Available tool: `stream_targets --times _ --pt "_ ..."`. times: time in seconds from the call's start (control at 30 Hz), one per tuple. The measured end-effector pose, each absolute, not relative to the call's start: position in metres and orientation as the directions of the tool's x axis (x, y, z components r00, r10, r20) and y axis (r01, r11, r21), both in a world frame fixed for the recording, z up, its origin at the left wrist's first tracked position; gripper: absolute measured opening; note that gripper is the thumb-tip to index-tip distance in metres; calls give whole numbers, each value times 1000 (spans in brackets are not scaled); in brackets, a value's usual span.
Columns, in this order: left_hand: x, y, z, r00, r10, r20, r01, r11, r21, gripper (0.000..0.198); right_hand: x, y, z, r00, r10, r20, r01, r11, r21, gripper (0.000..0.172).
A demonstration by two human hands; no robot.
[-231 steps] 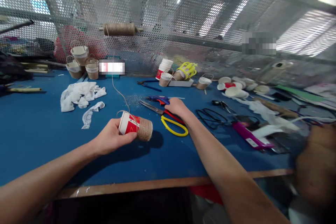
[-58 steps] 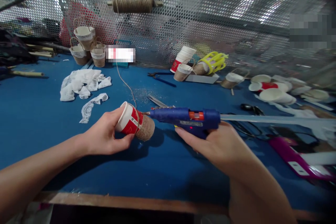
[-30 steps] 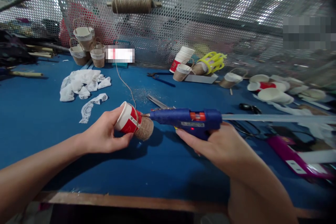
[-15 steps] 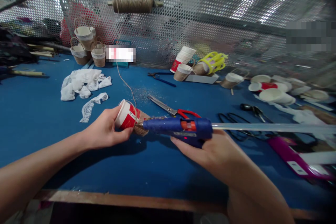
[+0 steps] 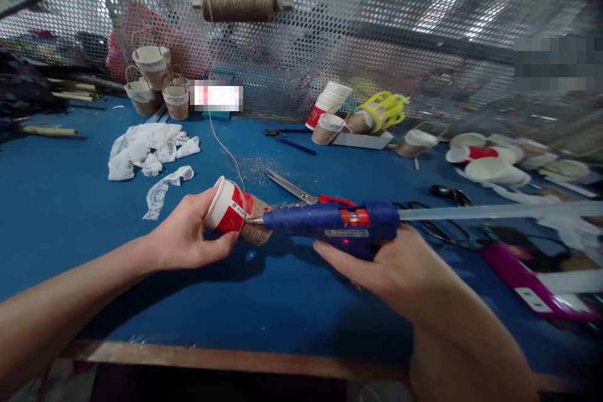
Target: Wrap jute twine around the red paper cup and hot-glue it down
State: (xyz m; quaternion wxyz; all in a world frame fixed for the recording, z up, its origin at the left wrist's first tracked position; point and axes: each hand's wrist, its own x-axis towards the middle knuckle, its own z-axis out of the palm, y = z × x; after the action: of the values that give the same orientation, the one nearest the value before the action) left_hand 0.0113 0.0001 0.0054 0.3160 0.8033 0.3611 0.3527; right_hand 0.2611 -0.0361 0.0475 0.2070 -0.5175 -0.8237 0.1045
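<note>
My left hand (image 5: 193, 232) is closed round a red and white paper cup (image 5: 226, 204) lying on its side, mouth to the left. Brown twine (image 5: 257, 232) wraps the cup's lower part, and a loose strand (image 5: 226, 149) runs up from it toward a twine spool (image 5: 238, 5). In my right hand (image 5: 386, 264) is a blue glue gun (image 5: 306, 221), its metal tip at the cup where the twine wrap starts. A long clear glue stick (image 5: 471, 211) sticks out of the gun's back. Red-handled scissors (image 5: 294, 188) lie behind the gun, their handles partly hidden.
White lace (image 5: 141, 146) lies at the left, below twine-wrapped cup baskets (image 5: 153, 66). Pliers (image 5: 292, 140), stacked cups (image 5: 330, 100) and a yellow plastic item (image 5: 384, 112) are at the back. More cups (image 5: 494, 173) and a purple power strip (image 5: 527, 286) lie right.
The glue gun has shifted slightly right, its back end tilting up, with my right hand following. The cup has turned slightly in my left hand.
</note>
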Motion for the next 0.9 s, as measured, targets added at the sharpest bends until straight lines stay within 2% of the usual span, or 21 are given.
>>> stream_targets --times 0.13,0.27,0.37,0.57,0.9 --pt "11 1 4 493 803 335 339 -532 776 13 260 -37 48 -305 936 177 811 353 -467 9" --pt "12 1 5 493 802 337 340 -534 774 13 254 -38 51 -246 956 158 811 292 -506 21" --pt "12 1 6 493 802 338 343 -536 771 13 251 -38 54 -243 956 166 806 294 -514 26" --pt "11 0 6 519 770 370 307 -572 760 15 249 -37 60 -267 944 192 774 329 -540 20" --pt "11 -2 6 541 725 427 287 -636 717 13 252 -33 56 -204 972 117 808 234 -540 37"
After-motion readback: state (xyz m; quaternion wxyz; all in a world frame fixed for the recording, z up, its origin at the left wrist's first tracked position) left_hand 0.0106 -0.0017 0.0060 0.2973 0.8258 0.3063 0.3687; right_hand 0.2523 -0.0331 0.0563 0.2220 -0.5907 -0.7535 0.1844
